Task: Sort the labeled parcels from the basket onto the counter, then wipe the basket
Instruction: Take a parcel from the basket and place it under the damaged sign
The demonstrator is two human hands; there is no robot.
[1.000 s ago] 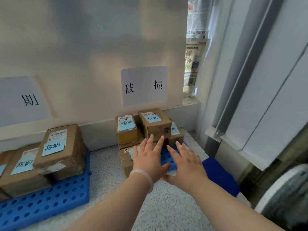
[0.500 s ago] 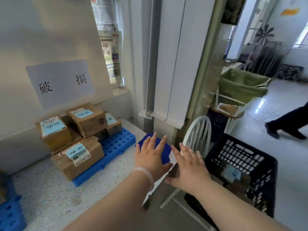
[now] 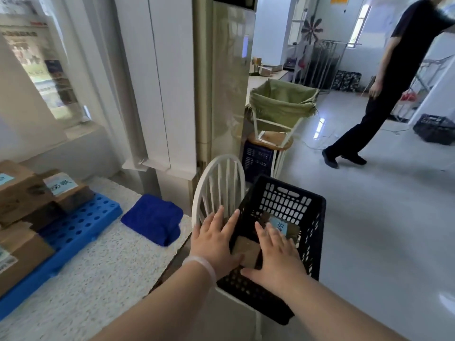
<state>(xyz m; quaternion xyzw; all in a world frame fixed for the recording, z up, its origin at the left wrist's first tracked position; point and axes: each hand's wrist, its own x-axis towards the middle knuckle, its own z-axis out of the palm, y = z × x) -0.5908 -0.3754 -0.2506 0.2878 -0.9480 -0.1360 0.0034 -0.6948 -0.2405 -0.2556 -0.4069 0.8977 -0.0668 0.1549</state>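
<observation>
Well, the job is only part done. From the head view, stacked parcels already sit on a blue tray on the counter, left of the basket. At least two more wait inside the basket: a labeled parcel by its far wall and a plain parcel nearer.

A blue cloth lies just left of the basket, so I think the wiping is still to come.

The left hand and right hand float over the basket, fingers flat and spread, holding nothing.

A second ago both hands were by the stacked parcels. Half a second ago they were near the cloth. Now they are above the basket.
</observation>
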